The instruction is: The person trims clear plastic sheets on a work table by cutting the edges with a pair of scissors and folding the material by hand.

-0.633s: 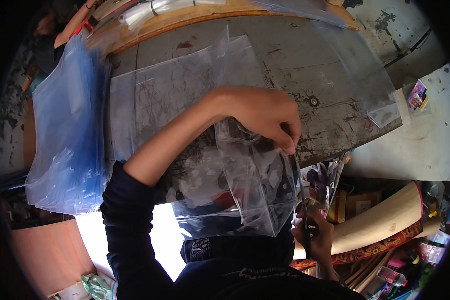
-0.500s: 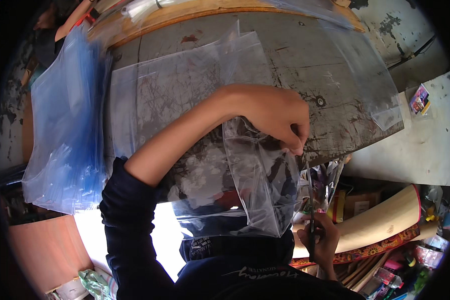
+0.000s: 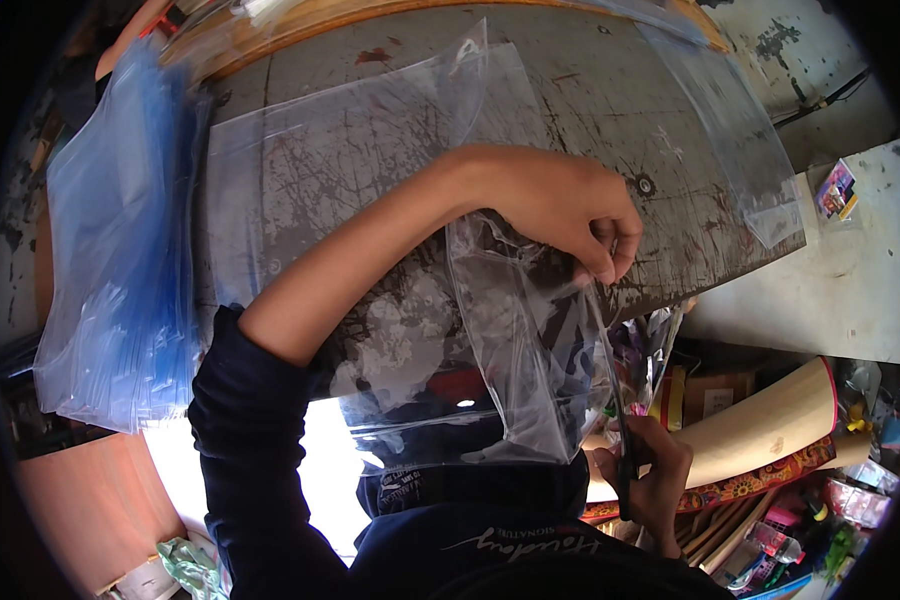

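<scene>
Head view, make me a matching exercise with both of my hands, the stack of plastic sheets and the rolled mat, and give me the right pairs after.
Column one
1. Left hand
2. Right hand
3. Stack of plastic sheets
4. Rolled mat

Column two
A. Cream-coloured, at the lower right
B. Holding a long dark tool
C. Bluish, at the left of the table
D. Pinching clear plastic with its fingers

Right pairs: 1-D, 2-B, 3-C, 4-A
</scene>
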`<state>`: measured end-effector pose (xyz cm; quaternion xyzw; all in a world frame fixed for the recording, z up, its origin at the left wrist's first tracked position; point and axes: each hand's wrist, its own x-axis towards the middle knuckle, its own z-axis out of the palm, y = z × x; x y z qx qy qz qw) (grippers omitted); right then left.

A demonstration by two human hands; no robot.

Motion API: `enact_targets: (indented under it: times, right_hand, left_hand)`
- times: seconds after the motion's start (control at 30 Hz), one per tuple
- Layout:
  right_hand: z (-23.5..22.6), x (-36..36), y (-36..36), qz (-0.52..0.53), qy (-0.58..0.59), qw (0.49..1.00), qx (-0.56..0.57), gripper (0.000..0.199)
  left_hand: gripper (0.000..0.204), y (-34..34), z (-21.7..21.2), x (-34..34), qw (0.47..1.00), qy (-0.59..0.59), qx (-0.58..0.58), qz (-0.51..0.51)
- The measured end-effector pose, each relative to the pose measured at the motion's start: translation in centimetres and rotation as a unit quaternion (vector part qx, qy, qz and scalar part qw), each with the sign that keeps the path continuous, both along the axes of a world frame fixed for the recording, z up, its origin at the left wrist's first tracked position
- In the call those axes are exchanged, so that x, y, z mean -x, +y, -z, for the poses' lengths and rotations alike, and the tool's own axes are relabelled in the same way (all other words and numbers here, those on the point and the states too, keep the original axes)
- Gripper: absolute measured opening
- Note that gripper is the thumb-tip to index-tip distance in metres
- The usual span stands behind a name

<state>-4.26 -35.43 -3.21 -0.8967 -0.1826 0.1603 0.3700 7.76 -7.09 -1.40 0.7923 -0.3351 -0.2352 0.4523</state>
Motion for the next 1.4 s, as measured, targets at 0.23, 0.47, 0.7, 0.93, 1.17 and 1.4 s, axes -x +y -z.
enact_targets:
  times: [0.23, 0.47, 0.7, 0.93, 1.17, 1.4]
  right_hand:
    - [-0.3, 0.1, 0.4, 0.002, 0.045, 0.999, -0.024, 0.037]
    - [0.2, 0.8, 0.7, 0.033, 0.153, 0.985, -0.072, 0.028]
    - [0.5, 1.0, 0.3, 0.046, 0.187, 0.978, -0.077, 0.027]
    - [0.6, 0.6, 0.0, 0.033, 0.14, 0.986, -0.089, 0.028]
    - [0.2, -0.3, 0.1, 0.004, 0.102, 0.99, -0.098, 0.035]
    - [-0.5, -0.3, 1.2, 0.003, -0.014, 1.0, 0.0, 0.035]
  left_hand:
    - [0.012, -0.1, 0.1, -0.1, 1.0, -0.006, -0.001, 0.003]
    - [0.013, 0.0, 0.2, 0.0, 1.0, -0.018, 0.003, 0.005]
    - [0.013, -0.1, 0.0, 0.1, 1.0, -0.021, 0.003, -0.004]
    - [0.013, 0.0, -0.1, 0.2, 1.0, -0.023, 0.005, -0.008]
    - [0.013, 0.0, -0.1, 0.2, 1.0, -0.015, 0.0, -0.013]
    - [0.013, 0.0, -0.2, 0.2, 1.0, -0.017, -0.005, -0.015]
